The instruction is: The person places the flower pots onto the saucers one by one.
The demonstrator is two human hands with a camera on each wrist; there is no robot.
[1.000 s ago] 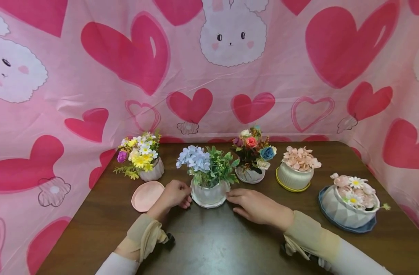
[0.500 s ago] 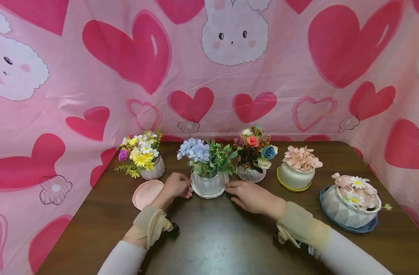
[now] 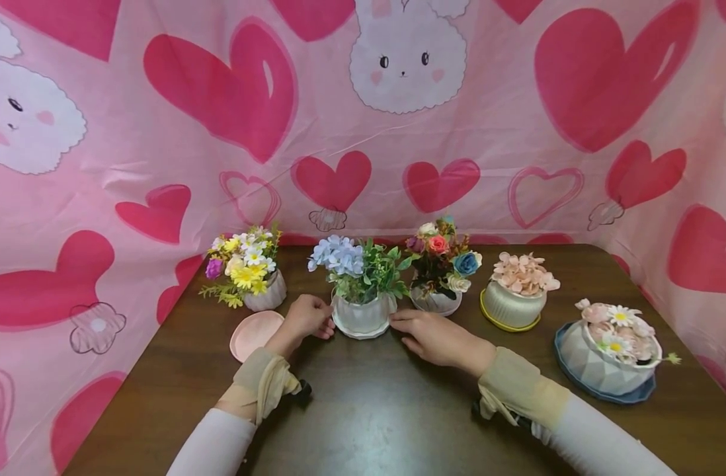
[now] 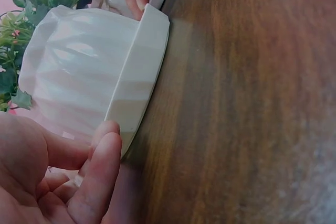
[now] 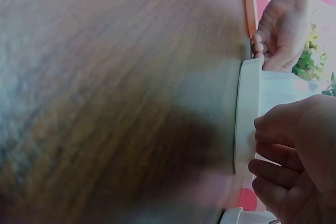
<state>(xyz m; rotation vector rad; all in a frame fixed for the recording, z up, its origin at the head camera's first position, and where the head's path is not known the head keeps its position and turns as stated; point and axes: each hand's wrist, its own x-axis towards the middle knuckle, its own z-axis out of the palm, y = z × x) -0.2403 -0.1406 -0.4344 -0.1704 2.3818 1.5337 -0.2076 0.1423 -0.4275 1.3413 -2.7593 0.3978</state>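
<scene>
A white fluted flowerpot (image 3: 363, 316) with blue flowers (image 3: 338, 255) and green leaves stands upright on a white saucer (image 3: 364, 334) mid-table. My left hand (image 3: 306, 317) holds the saucer's left edge; in the left wrist view, its thumb and fingertips (image 4: 107, 135) meet at the saucer rim (image 4: 140, 72). On the opposite side, my right hand (image 3: 443, 338) grips the right edge. The right wrist view has its thumb and bent fingers (image 5: 278, 171) against the saucer rim (image 5: 248, 103). The saucer's far side is hidden behind the pot.
A pink saucer (image 3: 250, 340) lies left of my left hand, before a pot of yellow and white flowers (image 3: 268, 294). Rose pot (image 3: 436, 301), peach-flower pot (image 3: 514, 305) on yellow saucer, and faceted pot (image 3: 607, 363) on blue saucer stand rightward. A pink heart-print cloth (image 3: 399, 139) hangs behind.
The white saucer and its flowerpot have slid away from me, toward the back cloth, with both hands moving along at its edges. The last half second shows only a small shift.
</scene>
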